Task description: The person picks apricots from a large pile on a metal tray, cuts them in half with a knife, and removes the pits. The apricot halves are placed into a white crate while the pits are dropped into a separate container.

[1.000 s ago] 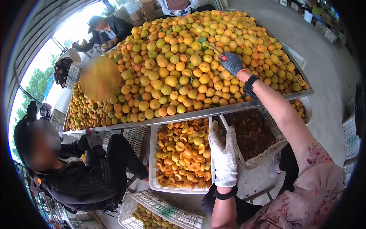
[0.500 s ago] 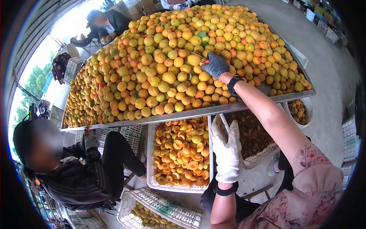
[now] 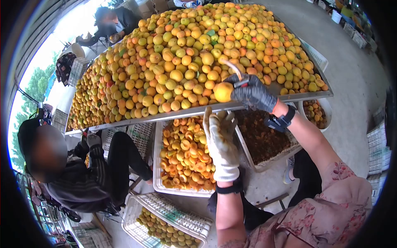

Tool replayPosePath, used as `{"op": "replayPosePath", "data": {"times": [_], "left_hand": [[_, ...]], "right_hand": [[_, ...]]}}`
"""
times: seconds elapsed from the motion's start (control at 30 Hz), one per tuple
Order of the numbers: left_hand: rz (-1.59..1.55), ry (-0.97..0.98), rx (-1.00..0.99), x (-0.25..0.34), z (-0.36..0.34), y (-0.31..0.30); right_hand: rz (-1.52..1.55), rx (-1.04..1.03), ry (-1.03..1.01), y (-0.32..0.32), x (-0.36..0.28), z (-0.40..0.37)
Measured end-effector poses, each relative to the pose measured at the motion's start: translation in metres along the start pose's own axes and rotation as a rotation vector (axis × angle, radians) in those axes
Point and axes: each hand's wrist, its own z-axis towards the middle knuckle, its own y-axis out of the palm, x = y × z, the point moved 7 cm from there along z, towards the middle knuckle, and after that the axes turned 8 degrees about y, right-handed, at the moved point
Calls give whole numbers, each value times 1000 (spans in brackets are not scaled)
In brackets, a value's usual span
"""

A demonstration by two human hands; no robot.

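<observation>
My right hand (image 3: 256, 95), in a dark grey glove, is closed around a whole apricot (image 3: 223, 92) and a small curved tool (image 3: 233, 67) with a red part. It hovers at the near edge of a metal-rimmed table (image 3: 173, 115) heaped with apricots (image 3: 178, 75). My left hand (image 3: 221, 138) wears a stained white glove. Its fingers stretch up toward the table rim with nothing visible in them. Just left of it, a white crate (image 3: 157, 165) holds split apricot halves (image 3: 186, 155). To its right, another crate (image 3: 264, 166) contains dark brown bits, perhaps pits.
A co-worker in black (image 3: 82, 165) sits at the left, gloved hands by the table edge. Another person (image 3: 115, 25) is at the far left corner. A tilted crate (image 3: 165, 206) with greenish fruit stands below, and a white tub (image 3: 326, 111) of fruit sits right.
My right hand has drawn back from the heap toward the near edge, now with an apricot in it. My left hand has moved left and up toward the rim. The whole view has shifted slightly.
</observation>
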Motion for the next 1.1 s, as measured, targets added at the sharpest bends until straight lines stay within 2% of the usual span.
{"op": "replayPosePath", "data": {"times": [0.03,0.1,0.13,0.2,0.23,0.33,0.37,0.43,0.47,0.5,0.57,0.63,0.7,0.73,0.77,0.83,0.9,0.97,1.03,1.1], "left_hand": [[-31,10,-34,0,1,3],[-66,32,-70,3,-1,7],[-148,-4,-82,4,-3,12],[-266,-73,-73,2,-7,11],[-260,-24,-109,4,-8,11],[-328,35,-129,14,-5,9],[-352,-83,-69,9,-3,-4],[-352,19,-35,12,-1,-12],[-353,42,-102,11,2,-14],[-343,30,-78,12,-1,-5],[-459,-75,216,-8,-8,-9],[-497,-82,100,-17,2,-16],[-636,-106,48,-19,2,-23],[-560,-88,51,-17,3,-28],[-449,-112,176,-20,4,-37],[-371,-141,186,-7,0,-29],[-383,-145,137,-4,2,-21],[-418,-117,46,12,-3,8],[-329,-55,84,-2,-5,-4],[-333,-97,125,-11,-4,-17]], "right_hand": [[-19,-32,134,9,5,-14],[-134,-108,-19,27,-12,-37],[-114,-89,-27,33,-17,-44],[-354,-30,-155,34,-35,-60],[-433,-3,-212,35,-40,-65],[-560,30,-218,39,-52,-76],[-565,30,-223,39,-58,-82],[-482,36,-66,36,-62,-87],[-493,0,-75,38,-63,-89],[-517,28,-120,42,-61,-92],[-458,187,-71,45,-33,-88],[-503,227,-32,49,-21,-89],[-272,229,-62,54,-6,-84],[-260,156,-38,57,-3,-83],[-259,149,-34,56,-3,-85],[-584,115,-275,63,-23,-94],[-544,74,-200,62,-15,-87],[-243,184,-43,44,19,-72],[-267,173,-31,44,4,-76],[-449,272,-146,48,-17,-85]]}}
